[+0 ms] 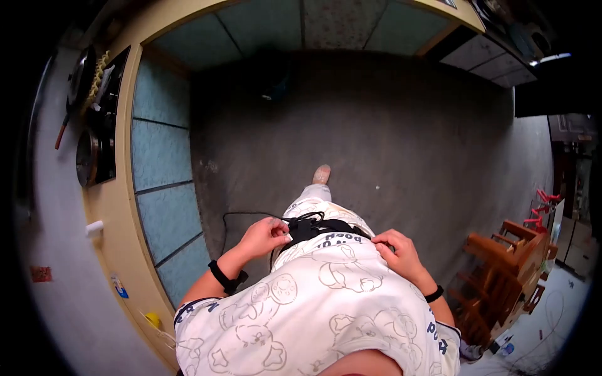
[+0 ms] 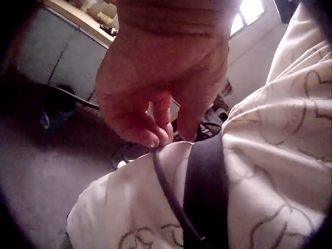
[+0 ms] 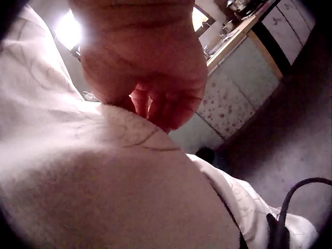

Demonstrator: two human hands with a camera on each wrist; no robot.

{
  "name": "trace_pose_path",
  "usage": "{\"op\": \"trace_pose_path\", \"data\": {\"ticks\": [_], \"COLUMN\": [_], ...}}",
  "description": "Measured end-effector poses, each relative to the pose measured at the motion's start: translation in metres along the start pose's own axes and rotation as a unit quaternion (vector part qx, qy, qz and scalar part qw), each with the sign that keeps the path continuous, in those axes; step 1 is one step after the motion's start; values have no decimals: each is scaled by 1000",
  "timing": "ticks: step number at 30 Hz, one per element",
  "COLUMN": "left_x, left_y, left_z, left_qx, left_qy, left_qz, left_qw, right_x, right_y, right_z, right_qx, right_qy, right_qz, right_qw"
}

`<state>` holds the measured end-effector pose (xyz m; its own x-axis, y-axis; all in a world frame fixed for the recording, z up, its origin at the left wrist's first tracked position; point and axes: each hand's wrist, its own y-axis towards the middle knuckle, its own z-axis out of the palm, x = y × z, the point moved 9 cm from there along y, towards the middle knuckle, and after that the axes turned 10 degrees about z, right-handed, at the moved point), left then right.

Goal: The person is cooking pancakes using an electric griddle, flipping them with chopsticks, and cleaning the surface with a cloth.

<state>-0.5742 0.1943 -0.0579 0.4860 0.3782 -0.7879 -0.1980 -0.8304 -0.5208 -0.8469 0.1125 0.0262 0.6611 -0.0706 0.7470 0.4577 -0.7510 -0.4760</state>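
My left hand (image 1: 263, 237) is at the left of the waist, its fingers bent beside a black pack (image 1: 305, 229) on a black waist belt (image 1: 338, 226). In the left wrist view its fingertips are right at a thin black cable (image 2: 167, 189), above the belt strap; I cannot tell whether they pinch the cable. My right hand (image 1: 401, 254) grips the lower edge of the white printed shirt (image 1: 301, 294) at the other side of the waist. In the right wrist view its fingers curl over the cloth, thumb tip hidden. Printed white trousers (image 1: 310, 195) show below the belt.
Pale blue cabinets (image 1: 162, 150) under a counter (image 1: 128, 188) run along the left and far side. A pan (image 1: 80, 78) and a pot (image 1: 88, 156) stand at left. Wooden chairs (image 1: 501, 276) stand at right. A dark bucket-like thing (image 1: 273, 84) is on the grey floor (image 1: 389, 119).
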Motion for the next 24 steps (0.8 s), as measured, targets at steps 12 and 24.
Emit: {"op": "trace_pose_path", "data": {"ticks": [12,24], "left_x": [-98,-140], "left_y": [100,184], "left_z": [-28,-31], "left_qx": [-74,-65], "left_qy": [209,113], "left_qz": [283,121], "left_qw": [933,984], "right_x": [15,20], "right_y": [112,189], "right_z": [-81,-187], "right_qx": [48,119], "right_qy": [-7,-92], "right_qz": [-13,-92], "right_qw": [999,984]}}
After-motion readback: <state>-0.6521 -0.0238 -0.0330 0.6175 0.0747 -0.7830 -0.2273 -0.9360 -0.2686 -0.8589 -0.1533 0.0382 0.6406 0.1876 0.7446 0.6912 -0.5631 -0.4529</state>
